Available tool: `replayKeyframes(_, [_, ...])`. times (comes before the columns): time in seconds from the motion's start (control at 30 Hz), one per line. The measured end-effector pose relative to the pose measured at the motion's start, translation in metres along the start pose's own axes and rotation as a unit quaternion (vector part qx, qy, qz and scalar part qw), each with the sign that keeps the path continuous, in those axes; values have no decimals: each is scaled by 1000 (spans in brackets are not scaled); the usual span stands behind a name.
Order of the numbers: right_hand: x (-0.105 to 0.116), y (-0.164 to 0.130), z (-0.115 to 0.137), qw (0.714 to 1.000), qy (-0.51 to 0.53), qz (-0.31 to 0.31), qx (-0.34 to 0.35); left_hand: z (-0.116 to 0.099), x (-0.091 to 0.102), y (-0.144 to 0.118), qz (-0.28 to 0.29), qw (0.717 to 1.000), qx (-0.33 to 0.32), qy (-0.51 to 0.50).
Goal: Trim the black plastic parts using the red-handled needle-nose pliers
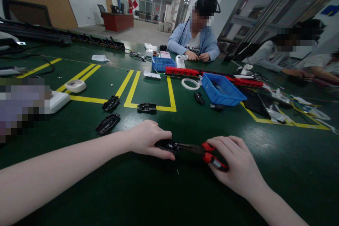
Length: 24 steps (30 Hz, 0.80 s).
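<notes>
Near the table's (169,190) near edge, the left hand (147,141) presses down on a small black plastic part (165,144), its fingers curled over the part's left end and pinning it to the green surface. The right hand (235,162) is clenched around the red handles of a pair of pliers (205,152), whose dark nose points left and meets the black part, right beside the left fingertips.

Farther in, towards the middle of the table, three more black parts (111,103) (108,123) (147,107) lie along the yellow floor-style marking lines (132,91). A white round piece (75,85) sits to the left of them. To the right of the middle stands a blue bin (222,90), with a white ring (190,84) just beside it and a long red strip (182,71) behind. A second blue bin (162,64) stands near the far edge, in front of a seated person in a light blue jacket (196,40), whose hands rest on the table. Other people sit along the right edge, amid scattered white and black pieces.
</notes>
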State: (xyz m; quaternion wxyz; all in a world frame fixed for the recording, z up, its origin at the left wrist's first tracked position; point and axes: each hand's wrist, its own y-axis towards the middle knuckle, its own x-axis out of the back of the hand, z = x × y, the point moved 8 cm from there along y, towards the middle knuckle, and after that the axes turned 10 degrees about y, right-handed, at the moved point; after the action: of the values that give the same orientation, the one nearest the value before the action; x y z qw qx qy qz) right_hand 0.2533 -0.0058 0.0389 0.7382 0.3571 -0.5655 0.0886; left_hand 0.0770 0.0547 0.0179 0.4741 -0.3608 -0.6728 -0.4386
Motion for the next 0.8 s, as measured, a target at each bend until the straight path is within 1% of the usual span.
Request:
replayKeyframes(0.27, [-3, 0, 1, 1000, -4, 0, 10, 0, -2, -1, 2, 1000, -5, 10])
replayKeyframes(0.4, [-1, 0, 1, 1000, -3, -1, 12, 1, -2, -1, 5, 1000, 3, 1])
replayKeyframes(0.53, [2, 0, 1, 1000, 8, -7, 5, 2, 1, 0, -10, 1000, 20, -11])
replayKeyframes(0.67, [2, 1, 2, 1000, 17, -3, -3, 1, 2, -1, -28, 999, 15, -9])
replayKeyframes(0.8, [2, 1, 1, 1000, 20, -1, -11, 1, 2, -1, -34, 999, 11, 14])
